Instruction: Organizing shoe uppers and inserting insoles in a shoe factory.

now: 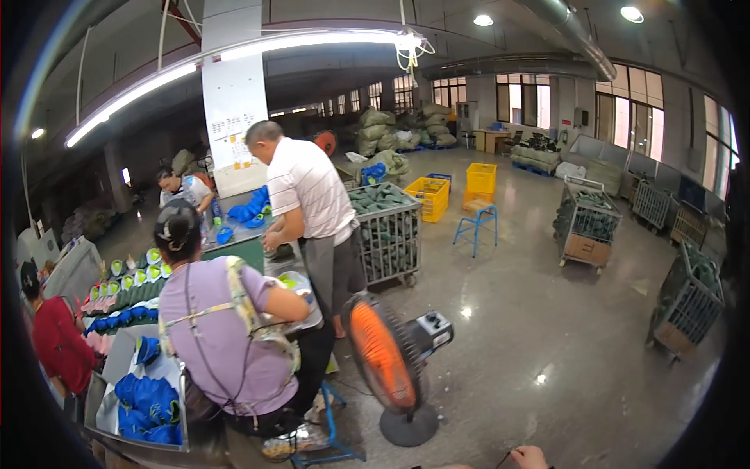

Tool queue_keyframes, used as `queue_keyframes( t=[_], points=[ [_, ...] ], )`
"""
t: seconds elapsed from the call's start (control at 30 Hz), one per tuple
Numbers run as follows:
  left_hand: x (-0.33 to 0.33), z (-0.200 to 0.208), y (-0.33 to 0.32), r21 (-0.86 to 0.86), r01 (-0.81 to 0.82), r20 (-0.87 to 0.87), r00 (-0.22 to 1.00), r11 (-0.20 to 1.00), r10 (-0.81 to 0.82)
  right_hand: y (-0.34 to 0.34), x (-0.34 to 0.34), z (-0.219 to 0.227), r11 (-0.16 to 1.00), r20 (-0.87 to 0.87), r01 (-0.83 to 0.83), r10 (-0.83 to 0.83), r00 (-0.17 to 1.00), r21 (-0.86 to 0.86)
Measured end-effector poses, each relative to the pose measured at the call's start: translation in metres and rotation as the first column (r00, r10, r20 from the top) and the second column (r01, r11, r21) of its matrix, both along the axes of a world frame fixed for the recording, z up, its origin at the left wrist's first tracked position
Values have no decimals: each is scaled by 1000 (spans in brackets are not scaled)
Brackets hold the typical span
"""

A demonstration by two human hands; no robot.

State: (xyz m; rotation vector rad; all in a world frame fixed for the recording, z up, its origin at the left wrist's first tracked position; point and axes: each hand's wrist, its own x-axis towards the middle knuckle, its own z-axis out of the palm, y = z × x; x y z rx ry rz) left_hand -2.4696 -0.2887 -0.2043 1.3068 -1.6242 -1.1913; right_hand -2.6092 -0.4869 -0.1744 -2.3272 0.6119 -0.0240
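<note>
My right hand (531,457) shows at the lower edge, cut off by the picture's rim. Its fingers are bent together around what looks like a thin dark cord (502,460). To the left of it lies a sliver of skin (453,467), likely my left hand; its fingers are hidden. Nearest to my hands stands a black pedestal fan (410,424) with orange blades.
A person in a lilac shirt (226,336) sits on a blue stool (332,422); another in a white striped shirt (308,187) stands at the workbench. Blue shoe parts fill a metal bin (183,391). Caged carts (391,246) and yellow crates (428,199) stand beyond.
</note>
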Motion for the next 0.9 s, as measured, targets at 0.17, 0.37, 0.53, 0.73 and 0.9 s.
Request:
queue_keyframes(
  t=[0.17, 0.37, 0.53, 0.73, 0.9],
  points=[
    [54, 54, -107, 125, -88, -69, 993, 988, 97, -112, 42, 10, 989, -163, -120, 105, 981, -84],
    [127, 53, -185, 296, -312, 37, 948, 903, 316, -302, 41, -161, 998, -499, 8, -41, 865, -67],
    [175, 61, -294, 266, -557, -219, 760, 787, 612, -442, 168, -187, 954, -393, -251, 297, 870, 165],
    [244, 107, -426, 247, -709, -503, 489, 660, 713, -473, 355, -61, 604, 3, -658, 735, 678, 450],
    [336, 80, -493, 236, -808, -695, 248, 539, 675, -477, 450, 28, 216, 385, -804, 790, 477, 553]
  ],
)
